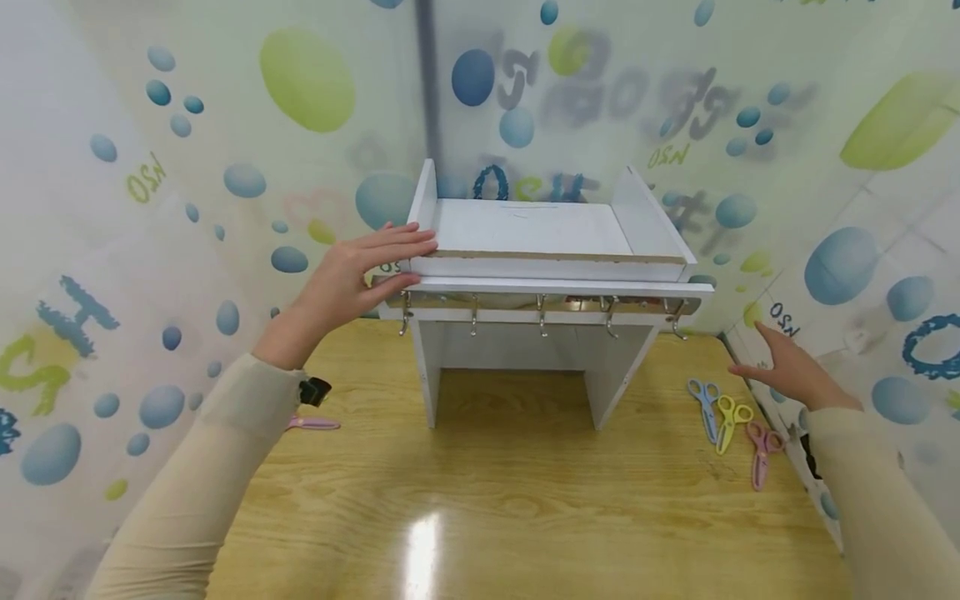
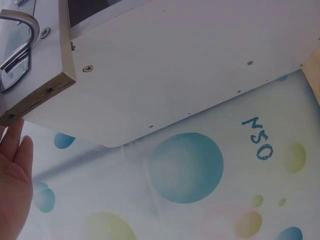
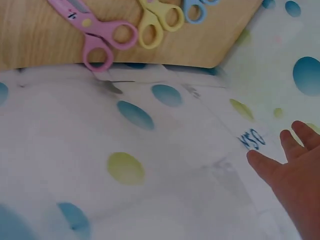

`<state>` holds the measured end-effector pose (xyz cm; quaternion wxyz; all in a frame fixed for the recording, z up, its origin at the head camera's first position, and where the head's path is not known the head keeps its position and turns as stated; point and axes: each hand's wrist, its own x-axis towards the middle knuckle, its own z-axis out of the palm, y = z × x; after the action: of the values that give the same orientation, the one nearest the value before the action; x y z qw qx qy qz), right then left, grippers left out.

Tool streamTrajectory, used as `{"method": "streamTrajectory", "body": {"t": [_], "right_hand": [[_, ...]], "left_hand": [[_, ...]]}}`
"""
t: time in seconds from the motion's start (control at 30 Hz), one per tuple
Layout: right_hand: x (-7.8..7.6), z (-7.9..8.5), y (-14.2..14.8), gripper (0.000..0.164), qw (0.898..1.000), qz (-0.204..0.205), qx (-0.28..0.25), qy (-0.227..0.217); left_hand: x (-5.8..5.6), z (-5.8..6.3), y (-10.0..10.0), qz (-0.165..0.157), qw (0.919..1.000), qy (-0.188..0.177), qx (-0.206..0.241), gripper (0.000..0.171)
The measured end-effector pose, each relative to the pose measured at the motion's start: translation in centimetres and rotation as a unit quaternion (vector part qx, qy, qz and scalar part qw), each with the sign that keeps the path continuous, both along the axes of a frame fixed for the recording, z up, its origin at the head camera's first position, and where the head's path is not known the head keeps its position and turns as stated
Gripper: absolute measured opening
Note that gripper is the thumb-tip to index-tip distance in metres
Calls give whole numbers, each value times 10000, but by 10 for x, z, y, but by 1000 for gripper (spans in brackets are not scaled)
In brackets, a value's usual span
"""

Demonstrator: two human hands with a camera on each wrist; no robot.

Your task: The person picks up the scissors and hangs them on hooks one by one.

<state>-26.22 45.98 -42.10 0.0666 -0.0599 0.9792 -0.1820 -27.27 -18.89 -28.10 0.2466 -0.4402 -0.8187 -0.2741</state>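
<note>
A white shelf unit [image 1: 551,269] with a row of metal hooks [image 1: 542,321] on its front rail stands upright on the table. My left hand [image 1: 352,271] touches its upper left end, fingers nearly straight over the side and thumb at the rail. Close up in the left wrist view, the fingers [image 2: 12,145] meet the rail's rough end beside a screwed side panel [image 2: 165,70]. Out to the right, my right hand [image 1: 795,371] hangs in the air, fingers spread and holding nothing. Nearest to it are blue scissors [image 1: 708,417], yellow scissors [image 1: 725,433] and pink scissors [image 1: 760,467].
Another pink tool [image 1: 315,423] lies on the table left of the shelf, partly hidden by my left arm. Patterned white sheeting [image 1: 307,167] closes in the wooden table [image 1: 525,517] at the back and both sides.
</note>
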Motion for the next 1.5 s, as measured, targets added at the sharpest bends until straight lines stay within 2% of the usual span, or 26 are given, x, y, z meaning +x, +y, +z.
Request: {"method": "streamTrajectory", "body": {"t": [0.37,0.53,0.83,1.1,1.2,1.4,1.5], "right_hand": [[31,-37,15,91,9993,-330,108,-169],[48,-62,28,83,9985,-478,230,-120],[73,-97,46,73,9970,-685,300,-214],[80,-107,45,69,9931,-1079,66,-451],[82,-112,43,63,9896,-1292,140,-614],[89,-115,36,56,9785,-1717,183,-1127],[89,-116,31,58,9727,-1990,150,-1181]], "left_hand": [[1,4,-1,1,10000,70,12,50],[1,2,-1,-17,10000,63,9,50],[1,-2,1,-58,9999,89,43,50],[3,0,0,11,10000,51,39,50],[2,0,0,12,10000,62,42,49],[3,1,1,6,10000,64,51,49],[2,0,1,-14,10000,34,65,50]]}}
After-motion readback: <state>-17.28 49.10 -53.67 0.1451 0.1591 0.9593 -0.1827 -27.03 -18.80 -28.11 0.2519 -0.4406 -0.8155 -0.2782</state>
